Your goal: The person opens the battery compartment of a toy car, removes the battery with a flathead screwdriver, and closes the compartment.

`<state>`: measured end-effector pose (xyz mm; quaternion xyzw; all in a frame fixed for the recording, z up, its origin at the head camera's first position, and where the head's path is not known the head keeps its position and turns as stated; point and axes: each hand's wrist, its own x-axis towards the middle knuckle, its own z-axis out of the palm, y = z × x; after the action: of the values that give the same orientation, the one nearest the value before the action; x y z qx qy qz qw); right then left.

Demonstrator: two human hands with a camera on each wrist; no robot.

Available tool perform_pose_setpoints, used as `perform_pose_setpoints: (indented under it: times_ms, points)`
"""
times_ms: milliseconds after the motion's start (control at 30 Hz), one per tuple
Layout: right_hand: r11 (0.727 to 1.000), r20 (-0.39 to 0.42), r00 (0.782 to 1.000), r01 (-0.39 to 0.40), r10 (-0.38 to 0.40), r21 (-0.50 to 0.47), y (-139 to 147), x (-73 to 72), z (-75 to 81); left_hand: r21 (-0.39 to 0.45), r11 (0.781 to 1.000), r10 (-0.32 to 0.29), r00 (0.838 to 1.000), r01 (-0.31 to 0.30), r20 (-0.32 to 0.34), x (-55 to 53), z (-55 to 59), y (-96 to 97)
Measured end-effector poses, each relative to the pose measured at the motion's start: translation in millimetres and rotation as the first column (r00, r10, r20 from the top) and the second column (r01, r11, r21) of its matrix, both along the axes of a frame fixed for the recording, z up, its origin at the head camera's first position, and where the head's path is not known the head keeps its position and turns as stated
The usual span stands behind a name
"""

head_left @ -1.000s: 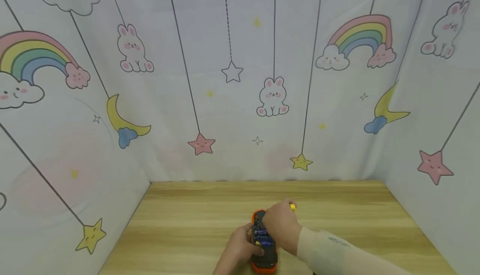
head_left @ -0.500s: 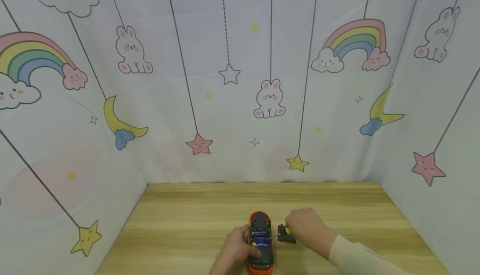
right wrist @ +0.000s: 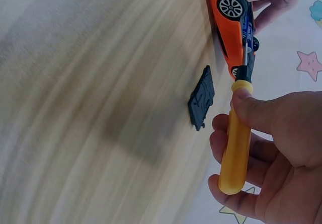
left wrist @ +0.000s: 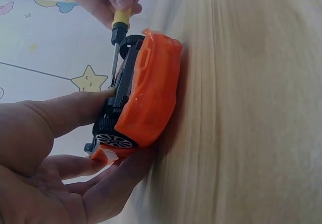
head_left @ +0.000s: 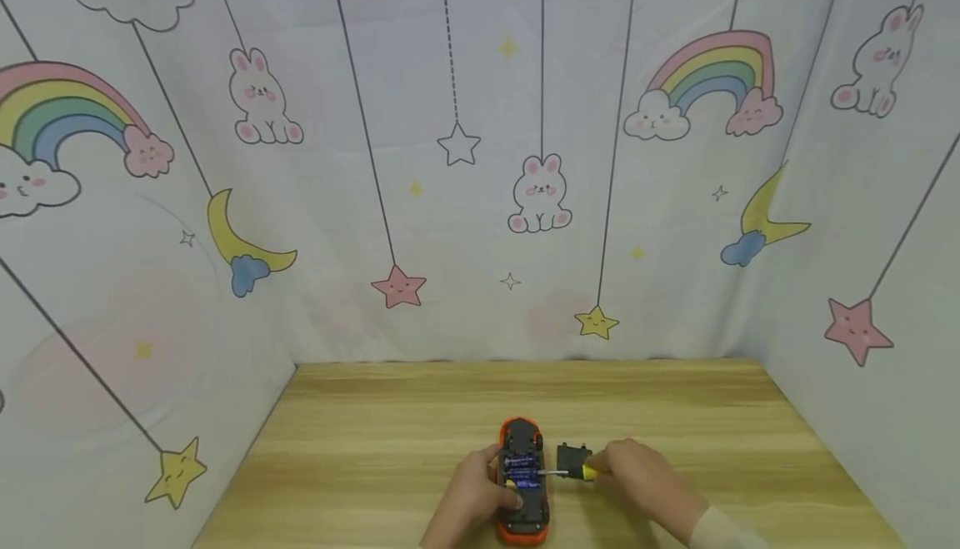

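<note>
An orange toy car lies upside down on the table, its black underside up. Blue batteries show in its uncovered compartment. My left hand grips the car from the left, thumb on the underside and fingers around the side. My right hand holds a screwdriver by its yellow handle, fingers curled round it. The metal shaft points left, its tip at the batteries; whether it touches them I cannot tell. Right of the car, the black battery cover lies flat, partly behind the screwdriver.
The wood-grain table stretches out around the car. White curtains printed with rabbits, stars and rainbows enclose its back and both sides.
My right hand has moved right, off the car's underside, then slightly down, with the screwdriver now lying across towards the batteries. The cover now lies beside the car; the batteries are in fuller view.
</note>
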<state>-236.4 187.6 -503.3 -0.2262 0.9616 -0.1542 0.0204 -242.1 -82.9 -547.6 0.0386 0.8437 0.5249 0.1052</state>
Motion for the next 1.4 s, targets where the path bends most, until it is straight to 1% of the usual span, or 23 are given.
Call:
perform_pose_setpoints:
  times_ms: [67, 167, 267, 367, 433, 600, 667, 733, 833, 900, 1000, 1067, 1167, 1233, 1267, 1333, 1400]
  points:
    - [1.0, -0.009, 1.0, -0.001, 0.001, -0.004, 1, 1.3, -3.0, 0.006, 1.0, 0.0, 1.0, 0.0, 0.007, 0.6, 1.0, -0.1]
    - [1.0, -0.067, 0.998, 0.005, -0.005, 0.002, 1, 4.1, -4.3, 0.016, 1.0, 0.0, 1.0, 0.0, 0.011, 2.0, 2.0, 0.1]
    - [1.0, -0.13, 0.991, 0.028, -0.027, 0.01, -1, 6.3, -1.1, 0.021, 1.0, 0.004, 1.0, -0.004, 0.006, 3.4, 2.5, 0.1]
    - [0.999, -0.16, 0.986, 0.04, -0.034, 0.032, -3, 7.8, 5.2, 0.015, 1.0, 0.012, 1.0, -0.012, 0.001, 4.2, 3.7, 0.2]
    - [0.999, -0.172, 0.985, 0.023, -0.015, 0.047, -4, 8.5, 9.4, 0.011, 1.0, 0.017, 1.0, -0.017, 0.0, 4.8, 4.8, -0.2]
    - [0.995, -0.18, 0.981, -0.051, 0.067, 0.091, -10, 11.1, 18.8, -0.002, 1.0, 0.023, 1.0, -0.023, -0.003, 5.9, 5.1, -1.4]
    - [0.991, -0.18, 0.982, -0.04, 0.062, 0.125, -16, 13.7, 23.6, -0.007, 1.0, 0.02, 1.0, -0.02, -0.009, 5.8, 4.3, -1.3]
    - [0.986, -0.191, 0.981, -0.004, 0.037, 0.169, -23, 16.0, 28.0, -0.016, 1.0, 0.021, 1.0, -0.021, -0.009, 5.0, 3.6, -0.8]
    - [0.963, -0.257, 0.966, 0.051, 0.02, 0.266, -35, 19.3, 35.3, -0.02, 0.999, 0.026, 1.0, -0.026, -0.012, 4.2, 2.9, -0.3]
    - [0.947, -0.316, 0.948, 0.067, 0.038, 0.314, -42, 20.5, 38.2, -0.026, 0.999, 0.03, 1.0, -0.03, -0.009, 3.8, 2.5, -0.4]
    - [0.935, -0.393, 0.916, 0.066, 0.082, 0.349, -51, 23.6, 41.9, -0.022, 0.999, 0.026, 0.999, -0.026, -0.02, 3.7, 2.2, -1.0]
    - [0.932, -0.421, 0.902, 0.072, 0.09, 0.355, -57, 24.9, 44.3, -0.019, 1.0, 0.02, 0.999, -0.021, -0.027, 3.4, 2.2, -1.4]
    - [0.924, -0.436, 0.896, 0.093, 0.085, 0.372, -67, 26.6, 49.8, -0.012, 1.0, 0.012, 0.999, -0.013, -0.041, 3.1, 2.1, -1.9]
    - [0.913, -0.432, 0.899, 0.112, 0.076, 0.393, -74, 28.1, 53.8, -0.005, 1.0, 0.007, 0.999, -0.007, -0.046, 3.3, 1.8, -2.0]
    - [0.902, -0.427, 0.901, 0.123, 0.074, 0.414, -78, 28.9, 56.0, -0.005, 1.0, 0.005, 0.999, -0.005, -0.047, 3.4, 1.7, -2.0]
    - [0.872, -0.424, 0.903, 0.15, 0.072, 0.467, -87, 30.3, 59.3, -0.006, 1.0, 0.003, 0.999, -0.003, -0.045, 3.2, 0.6, -1.8]
    - [0.827, -0.412, 0.908, 0.176, 0.073, 0.533, -95, 30.9, 61.2, -0.008, 1.0, 0.001, 0.999, -0.001, -0.038, 3.0, -0.6, -1.6]
